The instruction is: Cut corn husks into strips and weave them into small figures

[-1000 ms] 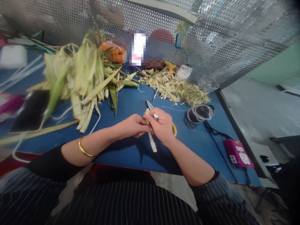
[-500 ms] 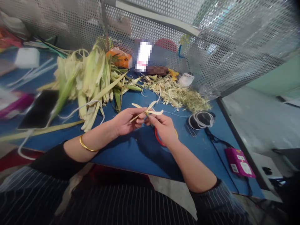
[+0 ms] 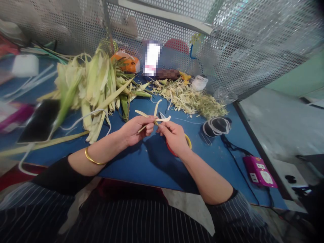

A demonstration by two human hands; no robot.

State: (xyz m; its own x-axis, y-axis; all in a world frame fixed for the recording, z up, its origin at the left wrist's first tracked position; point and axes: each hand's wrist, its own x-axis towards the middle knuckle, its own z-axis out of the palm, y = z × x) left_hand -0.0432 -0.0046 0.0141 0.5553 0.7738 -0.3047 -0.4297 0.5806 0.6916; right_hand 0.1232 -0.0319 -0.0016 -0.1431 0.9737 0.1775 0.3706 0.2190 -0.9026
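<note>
Above the blue table, my left hand [image 3: 138, 130] pinches a small piece made of pale husk strips [image 3: 164, 119], its petal-like ends spread up and sideways and a thin stem slanting down to the left. My right hand [image 3: 174, 136] is closed at the base of the same piece, its fingertips touching my left fingers. What exactly the right fingertips grip is too small to tell. Scissors with red and yellow handles [image 3: 188, 141] lie under my right hand, their blade tips showing beyond it.
Corn husks [image 3: 93, 84] are heaped at the left by a dark phone [image 3: 39, 121] with a white cable. Husk scraps [image 3: 187, 98] lie behind my hands. A wire spool [image 3: 216, 127] and a purple box [image 3: 260, 171] stand right. A perforated screen [image 3: 162, 28] runs along the back.
The husk piece has turned a little, with one strip now pointing more upright. The scissor blades now show beside it. The whole view has shifted slightly.
</note>
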